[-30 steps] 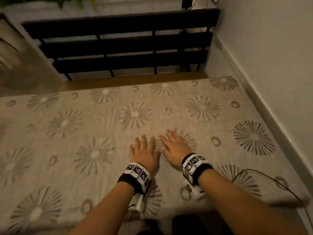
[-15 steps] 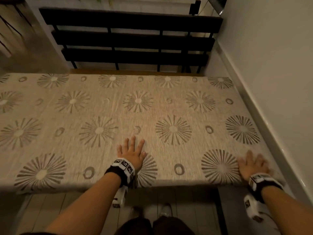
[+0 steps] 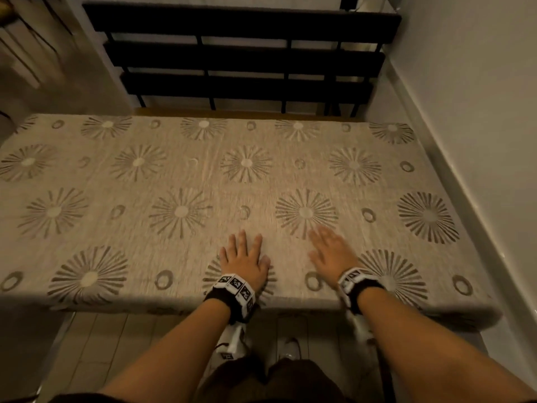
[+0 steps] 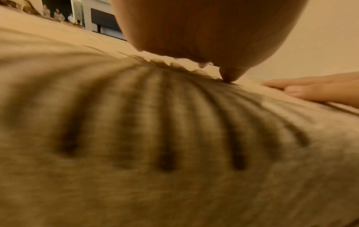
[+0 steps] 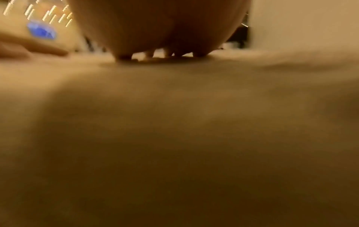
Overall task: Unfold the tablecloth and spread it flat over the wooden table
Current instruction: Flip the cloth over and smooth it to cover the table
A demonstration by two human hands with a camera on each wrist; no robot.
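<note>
The cloth (image 3: 261, 181) is lying unfolded over the table (image 3: 232, 114), of which only a thin strip of bare wood is showing along the far edge. The near edge of the cloth is hanging over the table's front, and the right end is drooping past the corner nearest the wall (image 3: 479, 112). No folded layer is showing anywhere in the head view, so the unfolding is judged done; what is left is a last smoothing and perhaps a small shift to cover the far strip.

The left hand (image 3: 244, 260) is lying palm down on the cloth near its front edge, fingers straight and slightly spread, gripping nothing. The right hand (image 3: 331, 251) is lying just beside it on the wall side, also flat with fingers extended; it is blurred, so it is probably sliding, though the direction cannot be told. In the left wrist view the left hand (image 4: 204, 30) is pressing the starburst print flat, and the fingers (image 4: 314, 89) of the other hand are lying straight on the cloth. The right wrist view is too smeared to add more than the right hand (image 5: 161, 27) sitting low on the fabric.

The cloth is beige, woven, printed with starbursts and small rings, and no large crease is showing. Beyond the table a dark slatted bench (image 3: 247, 56) is standing against the back of the room. The wall is running along the table's right end. Pale floor tiles (image 3: 116, 344) are showing below the table's front, beside the person's legs.
</note>
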